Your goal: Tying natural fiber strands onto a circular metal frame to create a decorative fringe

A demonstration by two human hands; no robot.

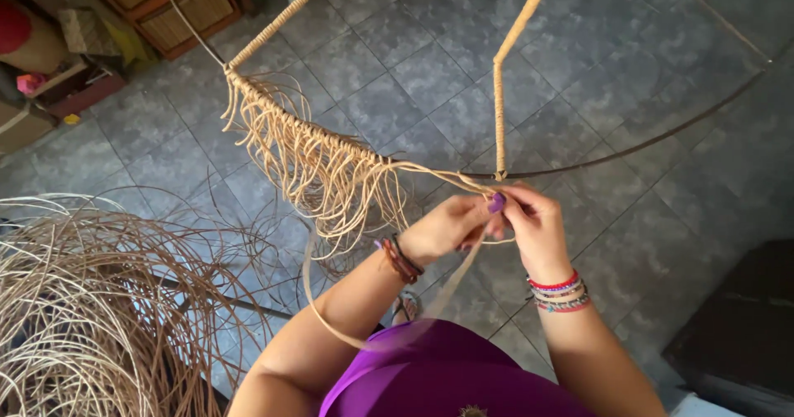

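**both hands pinching a cane strand at the hoop**

the left hand (447, 228) and the right hand (533, 222) meet just under the dark metal hoop (645, 142), fingers curled in tight and touching each other. both are closed around a pale flat cane strand (318, 305), which loops down from the hands towards the purple top (438, 376) and back up. the grip sits right at the end of the wrapped stretch, probably so the strand stays taut where the binding stops and the bare metal begins.

to the left of the hands, the wrapped part of the hoop carries a fringe of loose cane ends (318, 173), hanging free below the rim, likely because each length was bound on and left untrimmed. an upright strut wrapped in cane (499, 103) comes down to the hoop just above the right hand, and a second wrapped strut (269, 30) rises from the far end of the fringe.

a big heap of loose cane (91, 301) lies on the floor at the left, near enough to draw from. bracelets ring the left wrist (401, 260) and the right wrist (558, 293). the grey tiled floor (430, 45) spreads beneath, with a woven-front cabinet (178, 7) at the top left and a dark box-like thing (740, 326) at the lower right.
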